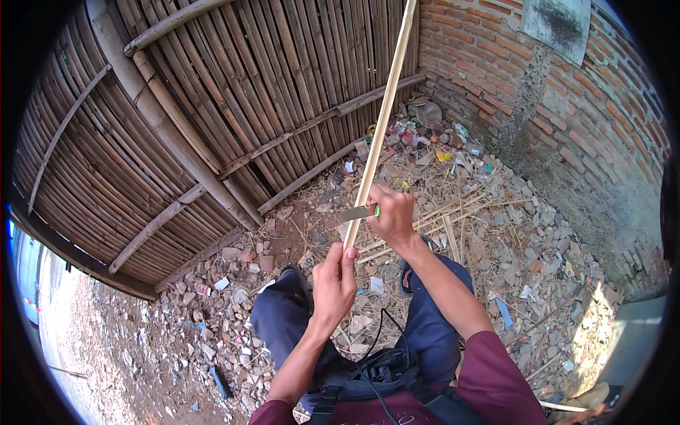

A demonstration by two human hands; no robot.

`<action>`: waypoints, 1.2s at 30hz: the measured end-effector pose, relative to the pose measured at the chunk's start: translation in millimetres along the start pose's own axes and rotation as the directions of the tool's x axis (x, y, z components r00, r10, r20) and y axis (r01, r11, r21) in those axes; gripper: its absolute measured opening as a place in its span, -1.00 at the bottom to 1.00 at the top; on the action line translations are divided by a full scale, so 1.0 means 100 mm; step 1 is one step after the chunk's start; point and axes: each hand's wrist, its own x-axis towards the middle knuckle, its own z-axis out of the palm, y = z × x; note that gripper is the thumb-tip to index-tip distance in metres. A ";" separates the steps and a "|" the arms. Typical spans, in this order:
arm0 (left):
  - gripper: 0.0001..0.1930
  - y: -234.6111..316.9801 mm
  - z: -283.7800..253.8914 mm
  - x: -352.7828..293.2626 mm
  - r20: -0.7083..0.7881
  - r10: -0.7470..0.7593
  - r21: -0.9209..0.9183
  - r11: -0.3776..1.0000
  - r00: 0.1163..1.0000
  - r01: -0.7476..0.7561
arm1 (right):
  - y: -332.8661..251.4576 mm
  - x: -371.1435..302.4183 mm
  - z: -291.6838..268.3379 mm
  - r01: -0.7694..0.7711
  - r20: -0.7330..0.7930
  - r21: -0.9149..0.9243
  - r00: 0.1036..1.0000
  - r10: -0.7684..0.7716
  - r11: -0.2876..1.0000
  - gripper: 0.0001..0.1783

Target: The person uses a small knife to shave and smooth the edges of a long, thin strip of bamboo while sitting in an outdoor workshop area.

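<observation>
A long, pale split bamboo strip (382, 120) slants up and away from me past the top of the view. Its near end is pinched in my left hand (335, 283), thumb along the strip. Just above, my right hand (392, 211) is closed round a knife with a bit of green at its handle. The knife blade (356, 212) points left and lies across the strip. Fingers of the right hand sit against the strip's right side, and most of the handle is hidden in the fist.
A bamboo-slat wall (212, 92) rises ahead and left, and a brick wall (489, 64) stands at the right. Stony ground (234, 312) lies around my feet. Thin bamboo strips (453, 212) and litter (443, 156) are strewn ahead. A cable (382, 333) hangs at my waist.
</observation>
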 end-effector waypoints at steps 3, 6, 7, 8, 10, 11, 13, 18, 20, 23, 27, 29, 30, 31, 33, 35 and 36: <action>-0.78 -0.05 0.03 -0.06 -0.013 0.047 0.024 0.999 0.999 -0.047 | 0.10 0.04 0.00 -0.058 -0.012 -0.054 0.998 0.058 0.997 -0.84; -0.76 -0.06 0.02 -0.17 0.032 -0.043 -0.012 0.999 0.999 0.043 | 0.26 0.09 -0.02 -0.142 -0.091 -0.073 0.987 0.136 0.987 -0.86; -0.76 -0.09 0.02 -0.22 0.036 -0.039 -0.018 0.999 0.999 0.040 | 0.37 0.11 -0.03 -0.142 -0.093 -0.080 0.987 0.134 0.987 -0.86; -0.76 -0.12 0.01 -0.29 0.072 -0.046 0.004 0.999 0.996 0.046 | 0.50 0.12 -0.05 -0.230 -0.143 -0.086 0.966 0.217 0.969 -0.88; -0.77 -0.14 -0.02 -0.39 0.117 -0.037 0.034 0.999 0.992 0.033 | 0.65 0.18 -0.15 -0.367 -0.202 -0.083 0.917 0.345 0.927 -0.84; -0.77 -0.15 -0.06 -0.42 0.118 -0.036 0.035 0.999 0.992 0.032 | 0.64 0.19 -0.19 -0.368 -0.204 -0.083 0.916 0.345 0.926 -0.84; -0.76 -0.19 -0.13 -0.44 0.157 -0.083 0.039 0.996 0.984 0.078 | 0.62 0.21 -0.26 -0.346 -0.182 -0.023 0.924 0.337 0.938 -0.83; -0.74 -0.16 -0.14 -0.37 0.160 -0.082 -0.009 0.996 0.984 0.085 | 0.44 0.02 -0.06 -0.220 -0.077 0.062 0.971 0.225 0.973 -0.81; -0.74 -0.19 -0.14 -0.33 0.170 -0.133 -0.095 0.984 0.976 0.150 | 0.34 -0.03 0.02 -0.085 -0.067 0.019 0.994 0.086 0.996 -0.84; -0.74 -0.27 -0.16 -0.31 0.177 -0.159 -0.156 0.970 0.971 0.187 | 0.24 -0.08 0.07 -0.042 0.024 0.018 0.999 0.042 0.999 -0.91; -0.75 -0.25 -0.16 -0.32 0.115 -0.113 -0.084 0.989 0.987 0.123 | 0.13 -0.06 0.08 0.055 0.028 0.036 0.998 -0.056 0.998 -0.94; -0.75 -0.22 -0.16 -0.34 0.097 -0.097 -0.048 0.994 0.991 0.102 | 0.15 -0.01 0.06 -0.068 0.078 0.029 0.995 0.066 0.997 -0.93; -0.75 -0.21 -0.16 -0.36 0.077 -0.076 -0.010 0.997 0.994 0.077 | 0.14 0.05 0.04 -0.067 -0.013 0.023 0.998 0.067 0.997 -0.85; -0.75 -0.20 -0.16 -0.39 0.080 -0.073 -0.012 0.997 0.994 0.074 | 0.22 0.08 0.04 -0.067 -0.016 0.020 0.998 0.068 0.998 -0.85; -0.77 -0.18 -0.18 -0.48 0.120 -0.079 0.030 0.997 0.990 0.075 | 0.40 0.14 -0.02 -0.203 -0.089 0.049 0.974 0.206 0.978 -0.77; -0.78 -0.15 -0.24 -0.56 0.136 -0.084 0.029 0.996 0.987 0.081 | 0.51 0.20 -0.16 -0.202 -0.158 0.015 0.967 0.202 0.979 -0.77; -0.78 -0.15 -0.27 -0.61 0.150 -0.083 0.041 0.996 0.985 0.078 | 0.57 0.21 -0.23 -0.276 -0.148 -0.001 0.951 0.273 0.961 -0.78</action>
